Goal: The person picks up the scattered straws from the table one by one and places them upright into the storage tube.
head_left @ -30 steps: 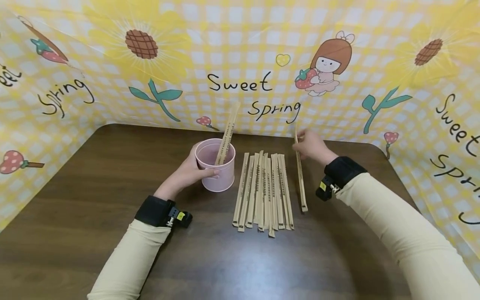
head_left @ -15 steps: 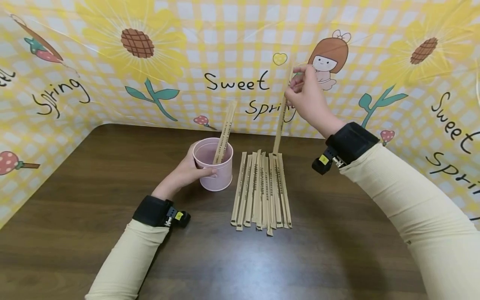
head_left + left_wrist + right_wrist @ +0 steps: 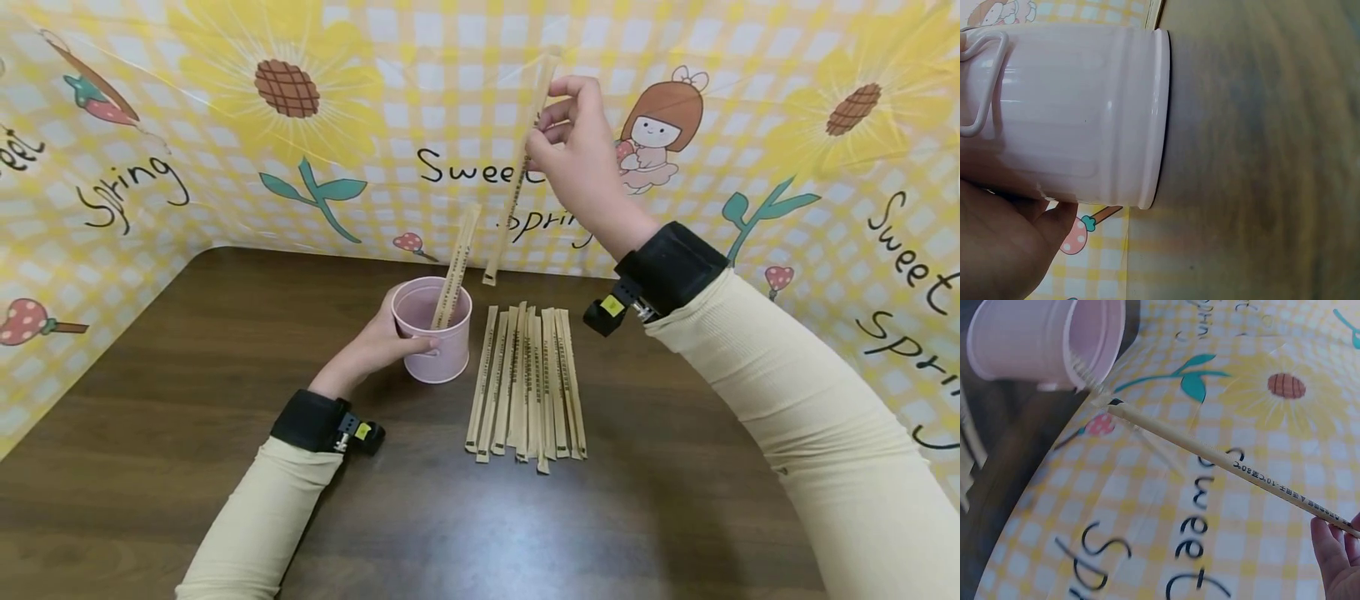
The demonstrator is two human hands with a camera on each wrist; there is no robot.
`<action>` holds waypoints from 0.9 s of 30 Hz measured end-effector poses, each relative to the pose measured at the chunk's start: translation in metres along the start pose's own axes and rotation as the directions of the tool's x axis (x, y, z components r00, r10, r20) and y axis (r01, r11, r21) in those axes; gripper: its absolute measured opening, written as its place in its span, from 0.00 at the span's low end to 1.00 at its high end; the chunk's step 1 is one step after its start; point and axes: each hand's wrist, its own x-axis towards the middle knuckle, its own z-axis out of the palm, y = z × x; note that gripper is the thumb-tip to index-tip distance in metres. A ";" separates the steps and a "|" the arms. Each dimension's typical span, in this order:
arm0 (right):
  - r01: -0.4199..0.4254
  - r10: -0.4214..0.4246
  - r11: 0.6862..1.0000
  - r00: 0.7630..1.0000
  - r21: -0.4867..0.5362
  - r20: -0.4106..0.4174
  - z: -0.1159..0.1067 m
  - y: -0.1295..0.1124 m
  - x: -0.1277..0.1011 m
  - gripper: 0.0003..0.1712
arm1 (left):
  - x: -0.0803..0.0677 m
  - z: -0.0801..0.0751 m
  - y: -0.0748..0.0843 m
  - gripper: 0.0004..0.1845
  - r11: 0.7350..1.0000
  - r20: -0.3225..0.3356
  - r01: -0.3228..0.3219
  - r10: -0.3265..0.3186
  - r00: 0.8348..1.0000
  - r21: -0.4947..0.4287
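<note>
My left hand point(image 3: 382, 340) grips a small pink bucket point(image 3: 437, 358) standing on the table, thumb on its near side. In the left wrist view the bucket's wall point(image 3: 1072, 112) and wire handle point(image 3: 988, 87) show close up. Paper-wrapped straws point(image 3: 456, 267) lean inside the bucket, their tops above the rim. My right hand point(image 3: 581, 158) pinches one wrapped straw point(image 3: 513, 192) near its upper part, raised and tilted, its lower end up and right of the bucket. That same straw point(image 3: 1210, 453) crosses the right wrist view, fingertips at its far end.
Several more wrapped straws point(image 3: 528, 383) lie side by side on the brown wooden table point(image 3: 187, 417), right of the bucket. A yellow checked cloth point(image 3: 480, 100) with printed flowers and lettering rises behind the table and along both sides.
My right hand has lifted the wrapped straw off the table's right side and carried it up and left toward the bucket. My left hand and the bucket stay in place.
</note>
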 end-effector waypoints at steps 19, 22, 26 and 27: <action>0.027 -0.025 0.999 0.997 -0.029 0.070 0.038 0.019 -0.011 0.23 | 0.002 0.002 0.000 0.52 0.999 0.002 -0.027 0.027 1.000 0.022; 0.035 -0.032 0.999 0.996 -0.037 0.085 0.041 0.024 -0.012 0.23 | 0.002 0.001 0.000 0.52 0.999 -0.003 -0.023 0.023 1.000 0.025; 0.015 -0.011 0.999 0.994 -0.029 0.110 0.045 0.031 -0.014 0.23 | 0.001 0.001 -0.001 0.52 1.000 -0.013 -0.014 0.014 1.000 0.024; 0.011 -0.008 1.000 0.993 -0.026 0.114 0.046 0.033 -0.015 0.23 | 0.001 0.001 -0.002 0.52 1.000 -0.016 -0.013 0.013 1.000 0.026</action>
